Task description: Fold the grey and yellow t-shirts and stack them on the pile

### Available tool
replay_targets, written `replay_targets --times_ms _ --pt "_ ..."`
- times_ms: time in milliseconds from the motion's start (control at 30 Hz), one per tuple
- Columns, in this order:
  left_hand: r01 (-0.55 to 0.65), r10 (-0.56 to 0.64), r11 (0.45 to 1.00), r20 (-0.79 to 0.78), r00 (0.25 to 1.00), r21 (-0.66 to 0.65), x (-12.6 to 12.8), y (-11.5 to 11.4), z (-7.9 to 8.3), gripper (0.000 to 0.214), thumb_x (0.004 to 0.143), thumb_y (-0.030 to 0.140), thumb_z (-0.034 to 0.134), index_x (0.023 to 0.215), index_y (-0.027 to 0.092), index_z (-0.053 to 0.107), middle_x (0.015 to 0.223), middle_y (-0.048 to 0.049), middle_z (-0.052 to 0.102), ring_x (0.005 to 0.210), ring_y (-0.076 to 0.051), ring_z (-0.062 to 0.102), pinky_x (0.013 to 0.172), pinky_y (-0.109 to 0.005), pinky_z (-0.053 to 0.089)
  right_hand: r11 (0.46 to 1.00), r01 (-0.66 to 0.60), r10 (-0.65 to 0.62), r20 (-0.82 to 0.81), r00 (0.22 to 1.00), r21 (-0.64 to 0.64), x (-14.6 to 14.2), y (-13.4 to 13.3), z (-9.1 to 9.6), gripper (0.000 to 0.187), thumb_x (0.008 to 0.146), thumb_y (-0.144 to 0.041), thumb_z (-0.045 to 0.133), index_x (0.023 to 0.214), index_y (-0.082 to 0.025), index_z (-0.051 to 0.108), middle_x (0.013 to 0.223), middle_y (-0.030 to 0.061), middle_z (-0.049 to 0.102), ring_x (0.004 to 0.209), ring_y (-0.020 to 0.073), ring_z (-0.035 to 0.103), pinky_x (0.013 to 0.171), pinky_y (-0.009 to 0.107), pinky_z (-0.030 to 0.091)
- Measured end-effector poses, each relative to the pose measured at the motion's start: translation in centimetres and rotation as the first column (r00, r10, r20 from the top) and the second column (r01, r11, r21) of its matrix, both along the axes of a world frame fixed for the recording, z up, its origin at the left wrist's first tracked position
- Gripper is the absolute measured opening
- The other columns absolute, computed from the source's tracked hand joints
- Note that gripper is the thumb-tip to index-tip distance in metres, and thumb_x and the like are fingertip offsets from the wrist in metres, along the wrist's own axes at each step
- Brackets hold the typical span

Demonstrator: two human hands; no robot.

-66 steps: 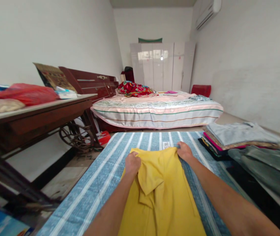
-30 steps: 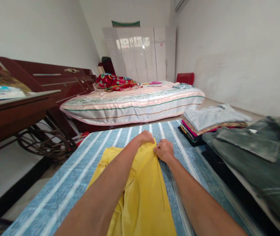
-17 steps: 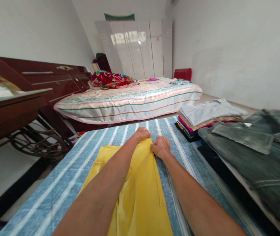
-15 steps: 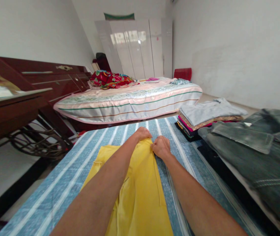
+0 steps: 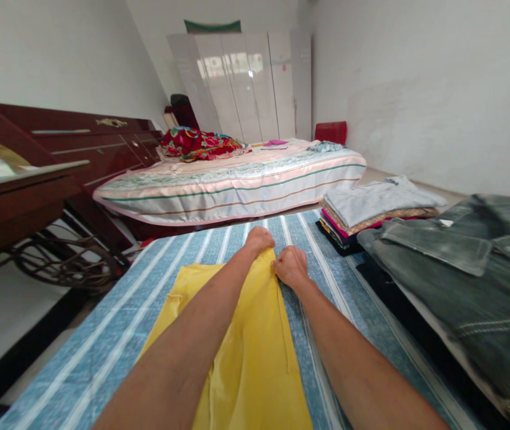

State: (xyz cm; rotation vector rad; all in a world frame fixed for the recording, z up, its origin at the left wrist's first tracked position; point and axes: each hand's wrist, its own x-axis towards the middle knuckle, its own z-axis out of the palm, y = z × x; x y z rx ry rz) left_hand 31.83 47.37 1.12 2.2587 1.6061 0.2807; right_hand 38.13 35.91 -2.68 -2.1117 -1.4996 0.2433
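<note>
A yellow garment (image 5: 255, 334) lies lengthwise on the blue striped sheet (image 5: 116, 325) in front of me; its exact kind I cannot tell. My left hand (image 5: 259, 239) is closed on its far edge, the arm crossing over the cloth. Just to the right, my right hand (image 5: 291, 266) pinches the far right corner of the same garment. The two hands are close together but apart. Part of the garment's left side is hidden under my left forearm, and its near end runs out of view.
Right of my hands sits a stack of folded clothes (image 5: 380, 203), with a grey-green denim garment (image 5: 443, 263) piled nearer. Beyond is a bed (image 5: 237, 185) with a red floral blanket (image 5: 201, 144). A dark wooden table (image 5: 22, 197) with an iron wheel stands at the left.
The garment's folds by the left forearm look smoother now. Both hands keep their grip at the far edge, and the view has shifted slightly.
</note>
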Motion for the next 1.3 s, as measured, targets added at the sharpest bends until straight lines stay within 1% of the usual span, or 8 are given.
replay_targets --times_ms 167,333,567,767,900,1067,1200,1300 --pt "0.003 -0.005 0.999 0.051 0.999 0.032 -0.4 0.1 -0.7 0.029 0.062 0.016 0.066 0.091 0.016 0.067 0.073 0.0008 0.067 0.066 -0.012 0.060 0.056 -0.018 0.045 1.000 -0.005 0.005 0.012 1.000 -0.003 -0.1 0.0 0.0 0.022 0.080 -0.026 0.049 0.081 -0.018 0.069 0.100 0.0101 0.064 0.103 0.0224 0.052 0.090 0.035 0.034" --pt "0.084 -0.090 0.989 0.052 0.995 0.118 -0.8 -0.3 -1.3 0.032 0.066 0.013 0.062 0.098 0.018 0.067 0.082 -0.0003 0.069 0.081 -0.015 0.061 0.074 -0.021 0.046 1.000 -0.006 0.006 0.034 0.999 -0.002 -0.4 -0.1 -0.2 0.023 0.082 -0.028 0.049 0.086 -0.016 0.068 0.104 0.0133 0.062 0.107 0.0255 0.049 0.092 0.038 0.032" --pt "0.208 -0.220 0.960 0.041 0.975 0.188 -1.0 -0.7 -2.4 0.037 0.071 0.013 0.056 0.107 0.017 0.064 0.087 -0.0023 0.069 0.086 -0.016 0.062 0.083 -0.023 0.045 0.998 -0.043 0.039 0.075 0.996 0.052 -0.8 -0.7 0.1 0.036 0.083 -0.028 0.047 0.119 -0.022 0.054 0.110 0.0091 0.058 0.108 0.0245 0.046 0.091 0.038 0.030" --pt "0.204 -0.220 0.949 0.040 0.975 0.241 -2.9 0.4 -1.0 0.032 0.078 0.019 0.052 0.108 0.014 0.061 0.101 -0.0044 0.068 0.092 -0.015 0.062 0.083 -0.023 0.046 0.997 -0.077 0.074 0.108 0.991 0.029 -0.7 -0.8 -0.2 0.026 0.083 -0.028 0.046 0.102 -0.019 0.062 0.105 0.0115 0.059 0.107 0.0260 0.046 0.090 0.039 0.029" --pt "0.293 -0.297 0.916 -0.028 0.954 0.274 -4.5 -0.4 -0.2 0.031 0.076 0.015 0.052 0.104 0.018 0.064 0.106 -0.0031 0.067 0.100 -0.016 0.059 0.092 -0.026 0.043 0.993 -0.118 0.113 0.136 0.984 0.030 -1.0 -1.0 0.1 0.026 0.085 -0.022 0.041 0.099 -0.019 0.062 0.108 0.0111 0.058 0.111 0.0248 0.043 0.093 0.039 0.027" --pt "0.412 -0.394 0.866 -0.122 0.911 0.283 -4.7 -2.2 -2.2 0.024 0.078 0.016 0.052 0.092 0.022 0.069 0.115 -0.0033 0.063 0.114 -0.019 0.050 0.103 -0.032 0.033 0.986 -0.166 0.162 0.177 0.971 0.011 -1.5 -1.4 0.0 0.031 0.088 -0.027 0.036 0.108 -0.020 0.059 0.119 0.0122 0.054 0.125 0.0275 0.031 0.099 0.046 0.020" --pt "0.384 -0.356 0.871 -0.145 0.923 0.308 -4.7 -2.6 -3.6 0.027 0.083 0.023 0.047 0.102 0.022 0.067 0.113 -0.0053 0.062 0.112 -0.020 0.050 0.100 -0.034 0.036 0.989 -0.147 0.151 0.190 0.970 -0.032 -1.6 -1.7 -0.6 0.034 0.089 -0.030 0.034 0.107 -0.017 0.060 0.120 0.0151 0.053 0.127 0.0311 0.028 0.100 0.051 0.017" --pt "0.363 -0.328 0.874 -0.159 0.931 0.323 -5.1 -2.8 -3.4 0.028 0.085 0.027 0.044 0.101 0.020 0.066 0.104 -0.0059 0.063 0.106 -0.020 0.051 0.098 -0.034 0.037 0.988 -0.150 0.155 0.201 0.967 -0.043 -1.6 -1.7 -0.7 0.034 0.089 -0.029 0.033 0.109 -0.017 0.058 0.119 0.0146 0.054 0.126 0.0307 0.029 0.100 0.051 0.017"
